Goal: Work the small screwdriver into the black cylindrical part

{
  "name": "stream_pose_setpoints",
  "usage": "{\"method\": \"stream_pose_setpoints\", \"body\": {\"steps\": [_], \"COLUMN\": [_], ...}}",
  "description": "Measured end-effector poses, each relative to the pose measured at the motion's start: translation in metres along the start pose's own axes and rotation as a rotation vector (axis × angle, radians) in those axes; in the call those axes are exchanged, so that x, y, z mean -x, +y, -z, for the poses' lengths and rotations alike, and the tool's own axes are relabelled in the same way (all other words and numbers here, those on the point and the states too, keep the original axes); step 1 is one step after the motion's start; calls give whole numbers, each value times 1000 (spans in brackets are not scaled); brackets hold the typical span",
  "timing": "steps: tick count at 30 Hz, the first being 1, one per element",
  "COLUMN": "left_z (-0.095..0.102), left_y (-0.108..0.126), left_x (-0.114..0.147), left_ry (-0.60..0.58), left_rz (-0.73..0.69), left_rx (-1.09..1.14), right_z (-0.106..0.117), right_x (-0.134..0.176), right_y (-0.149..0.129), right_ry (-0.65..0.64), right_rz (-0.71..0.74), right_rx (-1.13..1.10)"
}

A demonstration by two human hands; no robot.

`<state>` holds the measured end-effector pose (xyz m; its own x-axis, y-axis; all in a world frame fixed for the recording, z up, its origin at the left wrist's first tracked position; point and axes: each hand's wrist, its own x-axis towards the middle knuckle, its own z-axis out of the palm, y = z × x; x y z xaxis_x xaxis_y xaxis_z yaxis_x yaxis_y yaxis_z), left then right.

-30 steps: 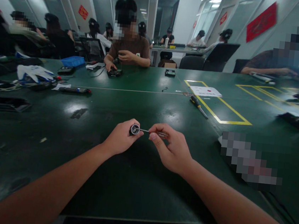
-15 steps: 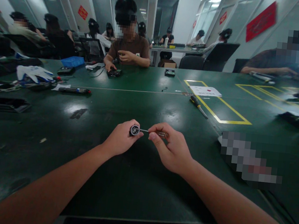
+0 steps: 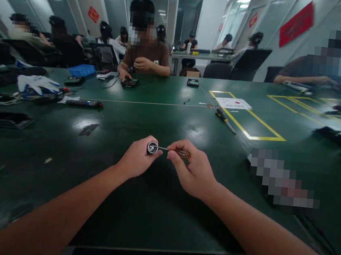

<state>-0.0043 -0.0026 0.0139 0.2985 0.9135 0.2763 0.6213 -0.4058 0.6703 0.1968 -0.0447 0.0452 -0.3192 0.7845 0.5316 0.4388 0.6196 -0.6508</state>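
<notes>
My left hand (image 3: 138, 158) is closed around a small dark cylinder (image 3: 152, 148) with a pale round rim; its open end faces me, and most of its body is hidden by the fingers. Between the fingertips and thumb of my right hand (image 3: 195, 166) is a small screwdriver (image 3: 182, 153) with a brownish see-through handle. Its thin metal shaft points left, and the tip reaches into the cylinder's open end. Both hands are held over the green table (image 3: 160, 220), close together.
A yellow-and-black screwdriver (image 3: 222, 116) lies beyond my right hand, beside a paper sheet (image 3: 234, 103). White gloves (image 3: 37, 84), a dark pen-shaped tool (image 3: 84, 103) and a blue tray (image 3: 82, 70) are at the left. A blurred-out object (image 3: 280, 179) lies at right. Across the table, a person handles a black device (image 3: 129, 82).
The whole view has shifted very slightly. My hands keep the same grips, with the screwdriver tip still at the cylinder's opening.
</notes>
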Motion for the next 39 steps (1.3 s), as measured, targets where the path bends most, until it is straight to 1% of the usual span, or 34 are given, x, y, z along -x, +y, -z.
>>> {"method": "stream_pose_setpoints", "body": {"steps": [9, 13, 18, 24, 33, 39], "left_z": [0, 0, 2, 1, 1, 1], "left_y": [-3, -6, -6, -4, -5, -2], "left_x": [-1, -2, -3, -2, -2, -3], "left_ry": [2, -2, 10, -15, -9, -13], "left_rz": [-36, -45, -40, -39, -37, -33], "left_rx": [-3, 9, -1, 7, 7, -4], "right_z": [3, 4, 4, 3, 4, 4], "right_x": [-1, 0, 1, 0, 0, 0], "right_y": [-1, 0, 0, 1, 0, -1], "right_ry": [24, 42, 25, -12, 20, 6], "right_rz": [16, 8, 16, 41, 44, 52], "right_rx": [42, 4, 2, 24, 12, 26]}}
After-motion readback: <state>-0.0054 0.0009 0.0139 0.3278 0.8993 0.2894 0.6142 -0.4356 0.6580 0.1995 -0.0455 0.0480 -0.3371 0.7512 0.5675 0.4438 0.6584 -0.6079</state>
